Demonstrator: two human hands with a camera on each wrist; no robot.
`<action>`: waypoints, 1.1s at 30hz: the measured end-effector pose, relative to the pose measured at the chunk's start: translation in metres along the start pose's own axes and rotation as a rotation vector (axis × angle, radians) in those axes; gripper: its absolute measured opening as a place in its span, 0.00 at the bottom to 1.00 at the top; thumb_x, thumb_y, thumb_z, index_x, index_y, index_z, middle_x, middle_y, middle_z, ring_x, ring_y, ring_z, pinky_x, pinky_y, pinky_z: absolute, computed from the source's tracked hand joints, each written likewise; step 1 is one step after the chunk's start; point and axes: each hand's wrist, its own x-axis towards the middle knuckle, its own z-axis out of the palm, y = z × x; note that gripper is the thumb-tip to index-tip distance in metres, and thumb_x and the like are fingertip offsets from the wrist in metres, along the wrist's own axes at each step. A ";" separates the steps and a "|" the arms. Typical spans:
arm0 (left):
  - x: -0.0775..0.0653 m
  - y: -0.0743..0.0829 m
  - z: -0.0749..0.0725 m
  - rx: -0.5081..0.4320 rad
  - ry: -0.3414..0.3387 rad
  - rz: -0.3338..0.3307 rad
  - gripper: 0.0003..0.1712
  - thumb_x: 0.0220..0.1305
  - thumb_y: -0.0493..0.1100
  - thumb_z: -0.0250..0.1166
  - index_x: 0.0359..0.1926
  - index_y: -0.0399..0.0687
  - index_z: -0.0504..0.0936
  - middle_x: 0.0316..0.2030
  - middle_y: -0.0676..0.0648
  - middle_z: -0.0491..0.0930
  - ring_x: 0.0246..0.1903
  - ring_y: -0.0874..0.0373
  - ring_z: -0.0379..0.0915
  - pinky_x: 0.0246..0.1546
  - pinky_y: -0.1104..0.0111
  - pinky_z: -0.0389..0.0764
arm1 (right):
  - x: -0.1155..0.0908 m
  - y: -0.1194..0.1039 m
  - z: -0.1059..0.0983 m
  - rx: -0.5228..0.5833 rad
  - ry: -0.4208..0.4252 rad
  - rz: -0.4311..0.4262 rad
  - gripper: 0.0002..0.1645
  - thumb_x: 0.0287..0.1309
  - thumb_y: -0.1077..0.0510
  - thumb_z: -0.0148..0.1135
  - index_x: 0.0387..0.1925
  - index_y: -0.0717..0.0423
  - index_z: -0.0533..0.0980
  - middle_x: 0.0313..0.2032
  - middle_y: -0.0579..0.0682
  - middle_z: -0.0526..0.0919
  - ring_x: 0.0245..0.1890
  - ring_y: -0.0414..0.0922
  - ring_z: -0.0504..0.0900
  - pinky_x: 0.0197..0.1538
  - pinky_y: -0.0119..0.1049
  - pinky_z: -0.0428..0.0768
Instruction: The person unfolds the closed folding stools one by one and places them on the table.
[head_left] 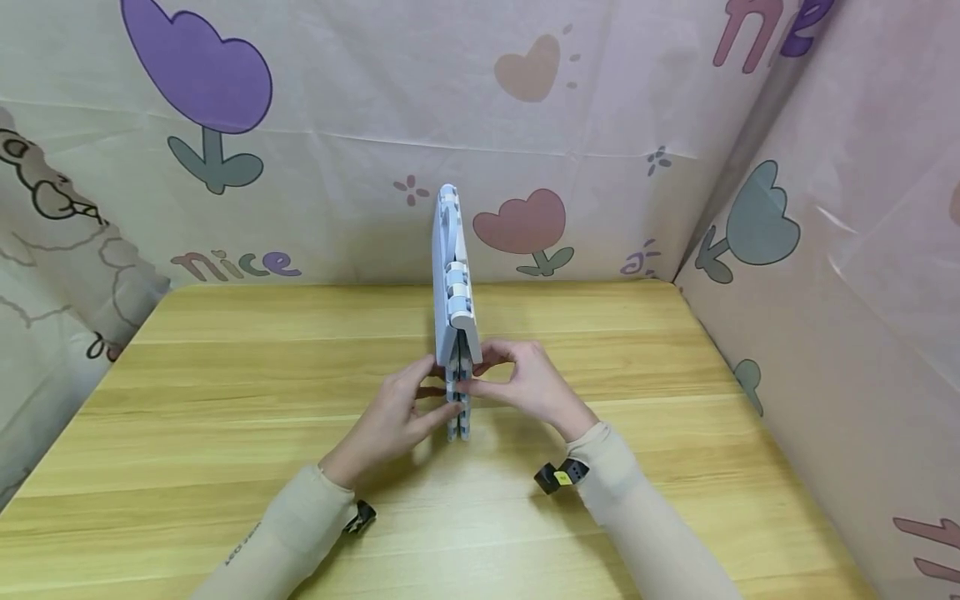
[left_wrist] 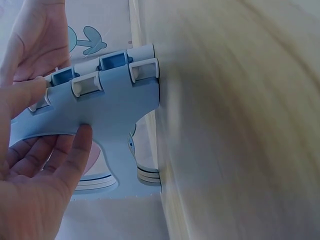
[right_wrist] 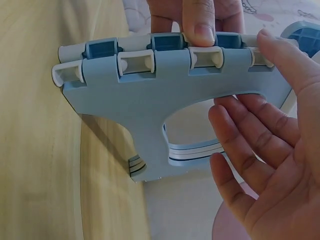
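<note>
A light blue and white plastic folding stool stands upright on the table, folded narrow, with its hinged edge facing me. From the left, my left hand grips the near leg panel, its thumb on the white and blue hinge knuckles. On the other side my right hand holds the matching leg panel. Its thumb lies on the hinge edge, and its fingers reach toward the curved cutout. The far sides of both panels are partly hidden by the hands.
The wood-grain table spreads out on both sides of the stool. Behind it hangs a pale cloth printed with tulips and hearts, and a similar cloth closes the right side. Each sleeve carries a small black device at the wrist.
</note>
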 end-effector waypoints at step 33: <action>-0.004 -0.001 -0.026 -0.039 -0.108 -0.068 0.45 0.62 0.30 0.77 0.77 0.41 0.68 0.60 0.33 0.83 0.57 0.36 0.85 0.54 0.57 0.90 | -0.002 0.018 -0.032 -0.051 -0.102 -0.058 0.23 0.55 0.48 0.82 0.50 0.49 0.85 0.39 0.43 0.91 0.48 0.45 0.87 0.64 0.61 0.81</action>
